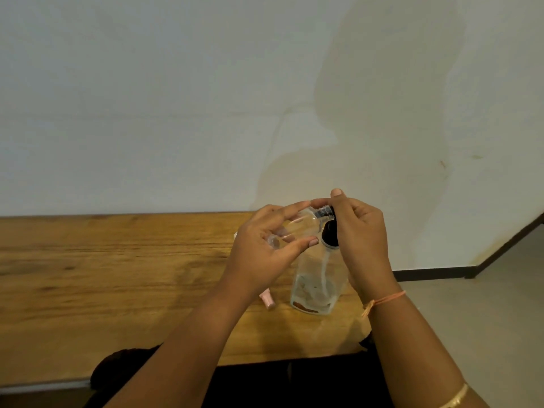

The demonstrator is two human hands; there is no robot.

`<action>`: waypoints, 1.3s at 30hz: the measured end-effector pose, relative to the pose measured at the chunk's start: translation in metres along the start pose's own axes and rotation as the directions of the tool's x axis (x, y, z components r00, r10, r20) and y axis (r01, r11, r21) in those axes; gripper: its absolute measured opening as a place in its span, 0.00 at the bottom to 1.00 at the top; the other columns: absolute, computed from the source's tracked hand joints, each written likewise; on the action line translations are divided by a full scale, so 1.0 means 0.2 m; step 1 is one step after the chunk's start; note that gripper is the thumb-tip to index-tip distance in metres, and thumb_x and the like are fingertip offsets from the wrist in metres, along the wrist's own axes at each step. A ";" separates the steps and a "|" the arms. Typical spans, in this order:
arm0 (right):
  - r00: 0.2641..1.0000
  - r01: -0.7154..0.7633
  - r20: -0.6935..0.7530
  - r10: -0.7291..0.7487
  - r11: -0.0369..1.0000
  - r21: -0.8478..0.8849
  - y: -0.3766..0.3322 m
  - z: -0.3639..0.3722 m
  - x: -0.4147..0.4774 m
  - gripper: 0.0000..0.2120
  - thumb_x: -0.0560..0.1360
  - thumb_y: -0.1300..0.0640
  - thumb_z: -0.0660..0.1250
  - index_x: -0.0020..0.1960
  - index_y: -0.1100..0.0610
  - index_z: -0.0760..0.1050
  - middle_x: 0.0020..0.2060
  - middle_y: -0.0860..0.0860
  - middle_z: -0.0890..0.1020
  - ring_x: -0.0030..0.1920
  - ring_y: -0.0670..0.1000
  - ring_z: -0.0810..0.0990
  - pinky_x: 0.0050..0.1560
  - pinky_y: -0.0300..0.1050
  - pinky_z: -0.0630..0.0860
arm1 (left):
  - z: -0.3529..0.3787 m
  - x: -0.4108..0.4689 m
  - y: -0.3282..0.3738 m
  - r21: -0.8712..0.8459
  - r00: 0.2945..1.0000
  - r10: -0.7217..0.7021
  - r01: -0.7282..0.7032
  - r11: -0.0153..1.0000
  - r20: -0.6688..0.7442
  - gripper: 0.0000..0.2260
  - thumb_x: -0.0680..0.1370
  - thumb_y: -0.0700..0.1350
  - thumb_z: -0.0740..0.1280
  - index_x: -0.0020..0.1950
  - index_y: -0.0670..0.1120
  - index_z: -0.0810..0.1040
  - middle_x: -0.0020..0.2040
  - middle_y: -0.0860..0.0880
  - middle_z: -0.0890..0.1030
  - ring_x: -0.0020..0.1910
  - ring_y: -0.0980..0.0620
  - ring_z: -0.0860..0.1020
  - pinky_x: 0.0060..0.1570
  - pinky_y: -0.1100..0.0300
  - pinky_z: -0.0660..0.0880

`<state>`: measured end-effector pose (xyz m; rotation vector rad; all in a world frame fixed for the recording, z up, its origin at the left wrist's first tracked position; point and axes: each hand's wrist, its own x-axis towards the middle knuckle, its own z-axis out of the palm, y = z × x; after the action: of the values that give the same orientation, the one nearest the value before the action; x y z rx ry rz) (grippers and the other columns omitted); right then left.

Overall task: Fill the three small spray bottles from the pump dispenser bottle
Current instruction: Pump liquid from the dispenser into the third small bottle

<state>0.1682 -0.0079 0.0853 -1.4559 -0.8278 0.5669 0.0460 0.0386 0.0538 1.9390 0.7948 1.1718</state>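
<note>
The small clear plastic spray bottle (297, 228) lies tilted between the hands, its uncapped threaded neck at the black pump head of the tall clear pump dispenser bottle (316, 278); the left hand (259, 254) grips its body between thumb and fingers; the right hand (360, 231) curls over the pump head, one fingertip touching the neck.

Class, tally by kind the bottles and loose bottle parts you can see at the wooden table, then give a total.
Small spray bottle: 1
Pump dispenser bottle: 1
Pink cap-like piece: 1
Total: 3
</note>
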 end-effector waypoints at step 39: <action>0.982 0.173 -0.030 -0.185 0.955 -0.240 0.09 0.01 0.00 0.22 0.81 0.53 0.54 0.43 0.69 0.77 0.42 0.66 0.80 0.44 0.62 0.77 0.45 0.57 0.75 | 0.02 -0.04 -0.03 0.006 0.999 -0.048 0.049 0.999 -0.020 0.26 0.67 0.46 0.76 0.59 0.65 0.73 0.49 0.58 0.77 0.49 0.63 0.76 0.49 0.74 0.72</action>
<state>0.1696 -0.0048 0.0674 -1.5839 -0.9999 0.2986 0.0464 0.0342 0.0434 1.9058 0.8524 1.1621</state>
